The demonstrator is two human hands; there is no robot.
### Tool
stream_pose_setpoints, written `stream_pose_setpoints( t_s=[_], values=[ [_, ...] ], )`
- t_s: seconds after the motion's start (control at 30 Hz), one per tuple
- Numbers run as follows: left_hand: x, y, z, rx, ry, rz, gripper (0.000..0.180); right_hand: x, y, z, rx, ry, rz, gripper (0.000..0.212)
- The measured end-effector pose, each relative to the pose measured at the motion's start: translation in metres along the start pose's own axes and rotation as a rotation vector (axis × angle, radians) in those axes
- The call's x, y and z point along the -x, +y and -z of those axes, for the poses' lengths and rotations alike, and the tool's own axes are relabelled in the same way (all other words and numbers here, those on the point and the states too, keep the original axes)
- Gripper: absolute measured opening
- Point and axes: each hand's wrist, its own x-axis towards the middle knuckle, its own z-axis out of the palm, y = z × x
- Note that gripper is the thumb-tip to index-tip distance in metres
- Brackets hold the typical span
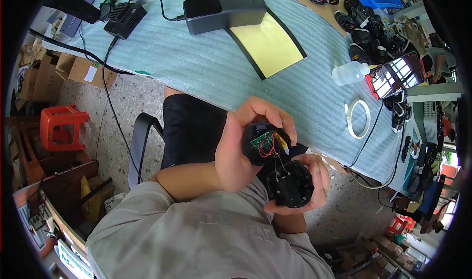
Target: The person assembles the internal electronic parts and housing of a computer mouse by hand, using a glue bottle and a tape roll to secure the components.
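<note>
Above my lap, just off the table's near edge, my left hand (229, 153) is closed round a black round housing half (250, 153). Its open side shows a small green circuit board (260, 140), thin red wires and a yellow-wrapped part (281, 142). Lower and to the right, my right hand (319, 181) grips a second black round housing half (292, 186), which has a raised cylindrical middle. Thin wires (278, 162) run between the two halves, which are held close together. Some fingertips are hidden behind the parts.
On the table's pale blue foam cover (206, 63) lie a dark grey box-shaped device (226, 11), a yellow sheet (270, 45), a white bottle (349, 73), a tape roll (368, 119) and a phone (398, 75). Several black parts (366, 31) crowd the far right. A red stool (61, 126) stands left.
</note>
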Motion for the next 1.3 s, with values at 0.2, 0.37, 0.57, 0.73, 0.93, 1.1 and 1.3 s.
stream_pose_setpoints(
  t_s=[0.2,0.37,0.57,0.73,0.93,1.1,1.3],
  values=[
    [0.005,0.001,0.006,-0.209,-0.068,-0.104,0.067,-0.005,-0.017,0.005,0.067,-0.099,-0.109,0.093],
    [0.010,-0.003,0.017,-0.378,-0.198,-0.442,0.071,-0.019,-0.035,0.007,0.240,-0.279,-0.189,0.094],
    [0.006,-0.001,0.034,-0.494,-0.334,-0.391,0.073,-0.026,-0.028,0.002,0.177,-0.360,-0.113,0.090],
    [0.015,0.007,0.034,-0.549,-0.288,-0.195,0.071,-0.021,-0.026,-0.014,0.101,-0.263,-0.206,0.068],
    [0.008,0.012,0.032,-0.449,-0.402,-0.096,0.085,-0.026,-0.026,-0.011,0.072,-0.335,-0.334,0.062],
    [0.008,0.013,0.037,-0.312,-0.421,-0.036,0.090,-0.032,-0.031,-0.011,0.082,-0.365,-0.339,0.058],
    [0.000,0.007,0.040,-0.339,-0.645,-0.334,0.110,-0.026,-0.027,-0.011,0.081,-0.371,-0.187,0.057]
  ],
)
